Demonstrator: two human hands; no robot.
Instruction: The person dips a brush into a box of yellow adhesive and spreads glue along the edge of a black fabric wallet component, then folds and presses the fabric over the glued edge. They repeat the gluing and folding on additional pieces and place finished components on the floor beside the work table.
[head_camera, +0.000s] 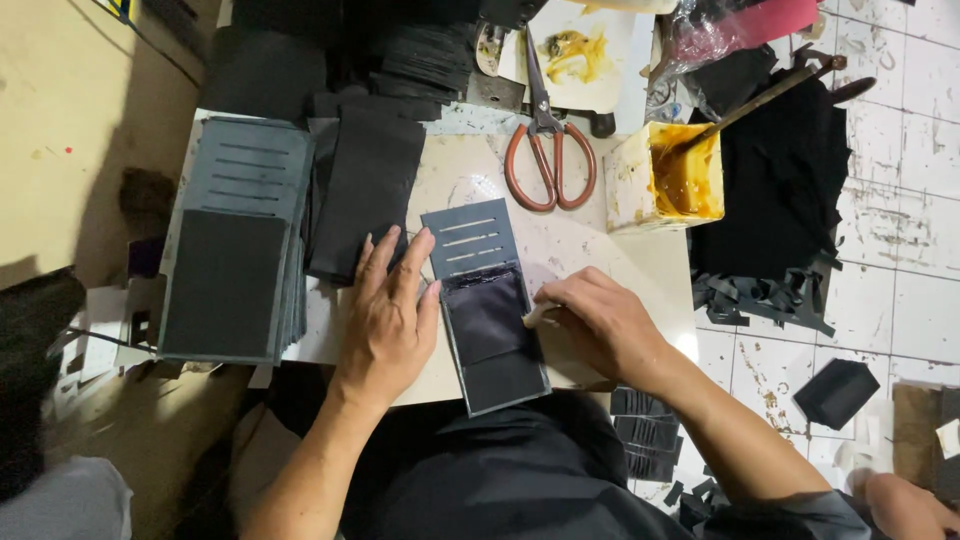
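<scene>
A dark grey wallet panel (470, 238) with slit card slots lies on the small white board (640, 260) in front of me. A glossy black fabric piece (487, 318) lies across its lower half. My left hand (387, 318) rests flat on the board, its fingertips touching the panel's left edge. My right hand (600, 322) is closed around a small pale tool (534, 316), whose tip presses on the black fabric's right edge.
A stack of similar grey slotted panels (240, 250) sits at the left. Black strips (365, 190) lie behind my left hand. Red-handled scissors (548, 150), a white tub of yellow glue (668, 175) with a brush, and black scraps (770, 295) crowd the back and right.
</scene>
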